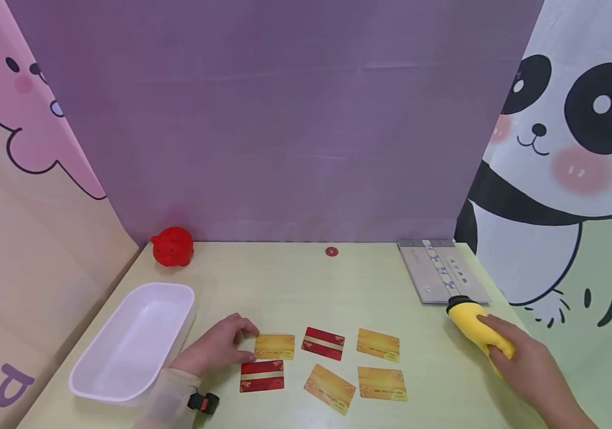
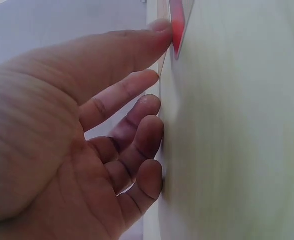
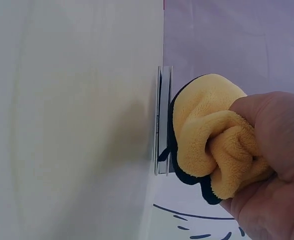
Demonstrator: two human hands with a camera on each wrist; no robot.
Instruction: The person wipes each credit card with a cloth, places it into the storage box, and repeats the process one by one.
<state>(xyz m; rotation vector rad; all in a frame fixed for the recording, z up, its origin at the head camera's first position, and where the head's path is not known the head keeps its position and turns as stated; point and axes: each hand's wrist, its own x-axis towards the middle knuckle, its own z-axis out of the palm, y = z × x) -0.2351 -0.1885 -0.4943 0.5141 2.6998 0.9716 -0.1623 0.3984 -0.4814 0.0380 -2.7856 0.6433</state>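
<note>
In the head view my left hand (image 1: 225, 342) is at the left edge of a gold card (image 1: 275, 346), its thumb and forefinger tips by that card's corners. A red card (image 1: 262, 376) lies just below it. The left wrist view shows the fingertips of the left hand (image 2: 102, 135) at the table, bent and spread apart, and part of a red card (image 2: 178, 25) by the thumb. At the right, my right hand (image 1: 525, 363) grips a bunched yellow cloth (image 3: 211, 135) with black trim, held near the silver-grey book (image 1: 445, 271).
Another red card (image 1: 323, 343) and further gold cards (image 1: 378, 344) lie on the table (image 1: 263, 286). A white plastic basin (image 1: 133, 342) stands at the left, a red piggy bank (image 1: 173, 246) behind it. At the back edge lies a small red disc (image 1: 331, 251).
</note>
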